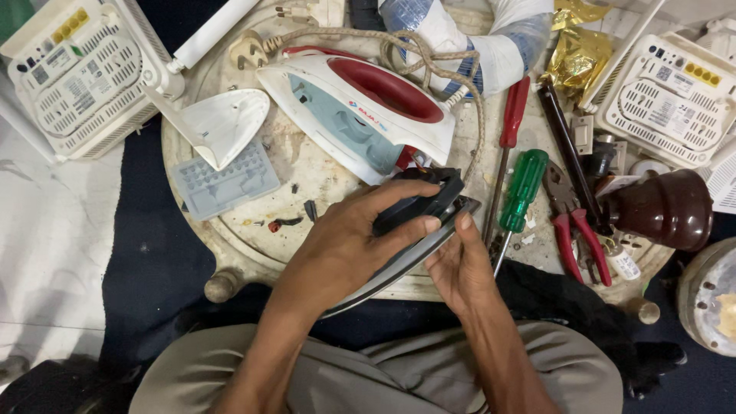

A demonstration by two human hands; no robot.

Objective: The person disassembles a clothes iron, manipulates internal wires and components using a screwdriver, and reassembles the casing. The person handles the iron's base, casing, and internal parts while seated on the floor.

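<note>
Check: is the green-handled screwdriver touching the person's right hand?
Apart. The head view shows the green-handled screwdriver lying on the round work board, with bare board visible between it and the right hand, which grips the dark iron base.

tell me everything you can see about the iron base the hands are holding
The iron base is a dark upper block on a flat metal soleplate with a shiny edge, split from the white and red shell behind it. It lies tilted over the near edge of the round board. The left hand grips over its top; the right hand pinches its front edge.
</note>
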